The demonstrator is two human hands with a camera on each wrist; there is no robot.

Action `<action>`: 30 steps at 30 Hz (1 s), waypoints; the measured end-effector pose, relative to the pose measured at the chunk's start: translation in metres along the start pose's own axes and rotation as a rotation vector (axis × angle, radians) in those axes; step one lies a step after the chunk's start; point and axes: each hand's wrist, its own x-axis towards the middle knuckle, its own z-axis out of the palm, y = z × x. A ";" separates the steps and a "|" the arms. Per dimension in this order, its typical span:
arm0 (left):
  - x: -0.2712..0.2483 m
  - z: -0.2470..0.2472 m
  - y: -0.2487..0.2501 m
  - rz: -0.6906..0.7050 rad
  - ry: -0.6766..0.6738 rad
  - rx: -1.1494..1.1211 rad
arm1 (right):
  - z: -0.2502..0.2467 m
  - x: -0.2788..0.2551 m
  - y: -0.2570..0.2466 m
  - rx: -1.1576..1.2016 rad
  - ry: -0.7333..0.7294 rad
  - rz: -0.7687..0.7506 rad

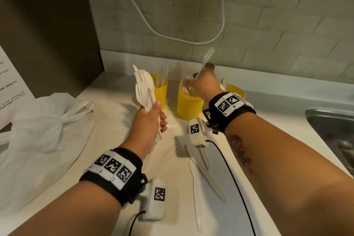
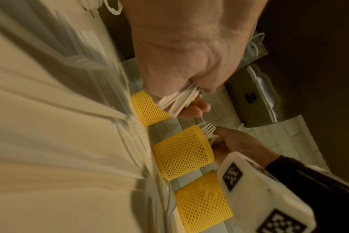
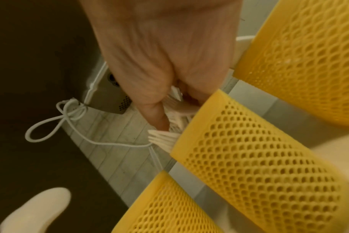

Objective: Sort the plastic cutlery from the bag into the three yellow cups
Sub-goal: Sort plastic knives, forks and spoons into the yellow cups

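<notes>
Now right hand (image 1: 203, 82) pinches fork (image 1: 206, 61), tines up; left hand (image 1: 149, 122) grips upright cutlery bundle (image 1: 143, 88).

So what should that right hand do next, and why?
Probably lower the fork and let go: the right hand pinches it, tines up, just above the middle yellow cup, which already holds forks. The left hand grips a bundle of cutlery to sort.

Cups (image 1: 188, 105): yellow plastic mesh, matt, w/ perforated walls. Cutlery (image 1: 144, 90): white plastic, smooth, slight sheen. Bag (image 1: 47, 120): thin white plastic, crinkled, semi-translucent. Counter (image 1: 107, 90): cream, smooth, matt. Sink (image 1: 333, 126) at right edge: brushed metal, dull shine. Wall (image 1: 268, 25): grey brick, rough, matt.
</notes>
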 end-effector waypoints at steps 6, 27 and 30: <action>-0.003 0.009 -0.002 0.000 -0.120 0.018 | -0.008 -0.002 -0.003 -0.102 -0.048 -0.168; 0.000 0.008 -0.005 0.029 -0.086 0.074 | -0.024 -0.011 0.001 -0.711 -0.126 -0.357; 0.001 0.008 -0.005 0.026 -0.081 0.067 | -0.022 -0.017 -0.009 -0.915 -0.223 -0.305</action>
